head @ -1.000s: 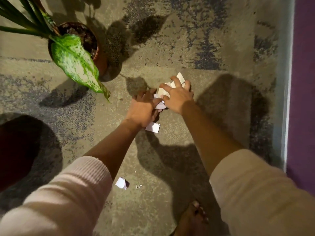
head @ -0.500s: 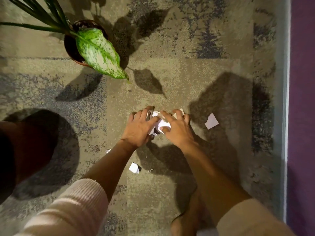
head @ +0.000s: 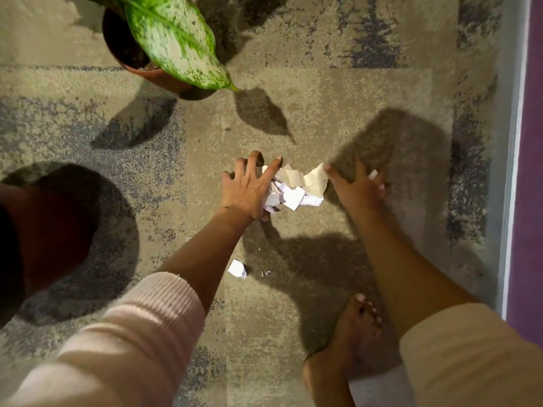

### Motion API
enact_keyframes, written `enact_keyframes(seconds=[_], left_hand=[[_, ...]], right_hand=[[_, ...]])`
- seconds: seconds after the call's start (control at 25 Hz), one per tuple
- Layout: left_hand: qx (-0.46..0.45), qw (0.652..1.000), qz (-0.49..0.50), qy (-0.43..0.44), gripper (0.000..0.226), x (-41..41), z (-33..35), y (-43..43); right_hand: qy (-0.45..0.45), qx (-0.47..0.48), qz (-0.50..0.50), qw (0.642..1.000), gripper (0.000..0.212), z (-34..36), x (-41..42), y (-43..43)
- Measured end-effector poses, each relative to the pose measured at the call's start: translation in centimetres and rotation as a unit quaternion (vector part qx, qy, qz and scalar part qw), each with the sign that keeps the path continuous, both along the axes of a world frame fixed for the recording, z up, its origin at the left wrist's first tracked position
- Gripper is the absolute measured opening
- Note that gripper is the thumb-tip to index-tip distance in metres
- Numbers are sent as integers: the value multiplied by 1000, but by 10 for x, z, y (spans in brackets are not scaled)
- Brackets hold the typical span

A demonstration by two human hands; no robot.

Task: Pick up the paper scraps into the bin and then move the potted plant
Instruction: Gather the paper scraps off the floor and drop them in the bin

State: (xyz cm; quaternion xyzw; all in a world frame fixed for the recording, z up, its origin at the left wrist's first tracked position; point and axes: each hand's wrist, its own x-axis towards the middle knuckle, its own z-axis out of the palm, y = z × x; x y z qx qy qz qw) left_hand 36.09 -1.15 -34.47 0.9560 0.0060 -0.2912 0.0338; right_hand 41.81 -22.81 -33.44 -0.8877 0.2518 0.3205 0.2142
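Left hand (head: 249, 189): flat on the left edge of the paper pile (head: 296, 189); grip apart, fingers spread straight, clamped on nothing
Right hand (head: 357, 186): just right of the pile, touching its edge; blurred, but we read its grip as apart too, fingers splayed on the carpet (head: 323, 83)
Loose scrap (head: 237, 268): nearer us than the pile, well apart from it
Potted plant (head: 164, 39): beyond the pile and to its left; untouched
Progress: we judge the scraps heaped between both hands but not lifted; the binning, the loose scrap and the plant move are all left
Unclear: the dark round shape (head: 44, 230) far left of the pile may be the bin, we cannot tell; the plant's top is cut off
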Motion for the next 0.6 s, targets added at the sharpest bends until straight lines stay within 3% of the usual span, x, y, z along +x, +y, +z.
enact_keyframes(seconds=[0.24, 0.44, 0.6], left_hand=[[-73, 996, 43, 4, 118, -7, 3, -7], [-170, 981, 96, -3, 66, -26, 8, -5], [-157, 983, 99, 6, 54, -42, 9, -8]], right_hand=[[-29, 64, 64, 995, 82, 1, -40, 80], [-54, 41, 205, 976, 77, -4, -78, 97], [-79, -2, 252, 964, 71, 1, -109, 102]])
